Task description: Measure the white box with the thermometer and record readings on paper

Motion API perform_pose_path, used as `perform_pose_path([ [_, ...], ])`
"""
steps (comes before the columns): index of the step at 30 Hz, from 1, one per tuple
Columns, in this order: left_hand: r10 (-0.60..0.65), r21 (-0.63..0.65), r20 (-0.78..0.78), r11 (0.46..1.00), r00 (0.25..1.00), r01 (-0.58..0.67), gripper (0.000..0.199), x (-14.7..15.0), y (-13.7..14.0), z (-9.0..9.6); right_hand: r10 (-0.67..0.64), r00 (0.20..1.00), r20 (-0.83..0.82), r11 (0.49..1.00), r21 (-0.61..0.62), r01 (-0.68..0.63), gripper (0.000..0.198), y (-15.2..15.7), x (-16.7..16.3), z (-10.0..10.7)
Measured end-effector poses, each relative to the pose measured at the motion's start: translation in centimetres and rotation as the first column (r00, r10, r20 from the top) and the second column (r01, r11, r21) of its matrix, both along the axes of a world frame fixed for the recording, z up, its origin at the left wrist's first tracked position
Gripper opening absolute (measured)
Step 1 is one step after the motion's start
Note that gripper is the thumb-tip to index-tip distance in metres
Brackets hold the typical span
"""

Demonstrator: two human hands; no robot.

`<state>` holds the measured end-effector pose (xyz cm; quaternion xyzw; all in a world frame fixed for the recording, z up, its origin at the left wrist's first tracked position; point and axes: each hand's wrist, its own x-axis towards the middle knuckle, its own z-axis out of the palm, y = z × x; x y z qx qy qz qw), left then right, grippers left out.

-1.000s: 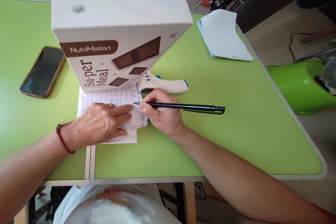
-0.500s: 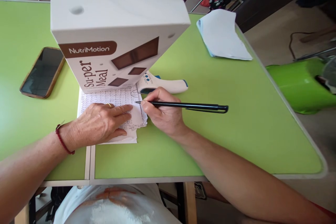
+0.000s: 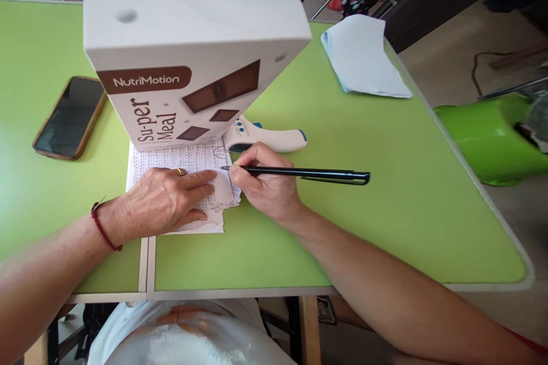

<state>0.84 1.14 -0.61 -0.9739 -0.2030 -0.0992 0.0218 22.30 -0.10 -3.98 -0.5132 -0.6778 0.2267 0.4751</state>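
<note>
Sheets of paper [image 3: 201,157] covered in dense handwriting lie in a small stack on the green table. My left hand [image 3: 165,202] rests flat on them, fingers stretched toward the right. A black pen [image 3: 317,173] is pinched in my right hand [image 3: 272,182], its tip at the paper's right part, close to my left fingertips. Behind both hands a tall white box [image 3: 171,91] marked NutriMotion stands upright, hiding the upper part of the sheets. A white and blue gun-shaped device [image 3: 274,138] lies just beyond my right hand, partly behind the box.
A smartphone [image 3: 71,117] in a brown case lies left of the box. Folded white papers [image 3: 363,57] sit near the table's far right edge. Past that edge is a bright green bucket-like container [image 3: 488,140]. A metal strip [image 3: 146,268] joins two green tabletops [image 3: 342,239].
The back end of the pen has shifted very slightly to the left as its angle changes a little. My left hand and the paper stay where they were.
</note>
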Motion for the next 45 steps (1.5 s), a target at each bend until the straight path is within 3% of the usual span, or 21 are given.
perform_pose_path([
  [6, 0.004, -0.007, -0.013, 1.0, 1.0, -0.004, 0.031, 0.0, 0.1, 0.0, -0.072, 0.997, -0.027, 0.996, 0.049, 0.073, 0.013, 0.0, 0.0, 0.0],
  [13, 0.003, -0.007, -0.006, 1.0, 1.0, -0.003, 0.032, 0.1, 0.1, 0.0, -0.053, 0.998, 0.026, 0.998, 0.019, 0.052, 0.014, 0.1, 0.0, 0.1],
  [21, 0.006, -0.011, -0.018, 1.0, 1.0, -0.006, 0.031, 0.1, 0.1, 0.0, -0.076, 0.997, -0.009, 0.994, 0.082, 0.077, 0.014, 0.0, -0.1, -0.1],
  [32, 0.005, -0.027, -0.015, 1.0, 1.0, -0.005, 0.032, 0.1, 0.1, 0.0, -0.026, 0.999, 0.018, 0.999, 0.027, 0.026, 0.015, -0.1, 0.1, 0.1],
  [36, 0.008, -0.044, -0.03, 0.999, 1.0, -0.01, 0.031, 0.0, 0.1, 0.0, -0.096, 0.995, 0.031, 0.994, 0.047, 0.094, 0.016, -0.1, 0.2, 0.2],
  [41, -0.015, -0.03, -0.03, 0.999, 0.999, 0.014, 0.031, -0.3, 0.3, 0.1, -0.08, 0.971, 0.224, 0.997, 0.03, 0.075, 0.013, -0.4, 1.9, 1.5],
  [45, -0.042, -0.049, 0.08, 0.998, 0.996, 0.046, 0.036, -0.6, 0.6, 0.6, -0.05, 0.859, 0.509, 0.999, 0.037, 0.036, 0.015, -1.3, 4.2, 3.1],
])
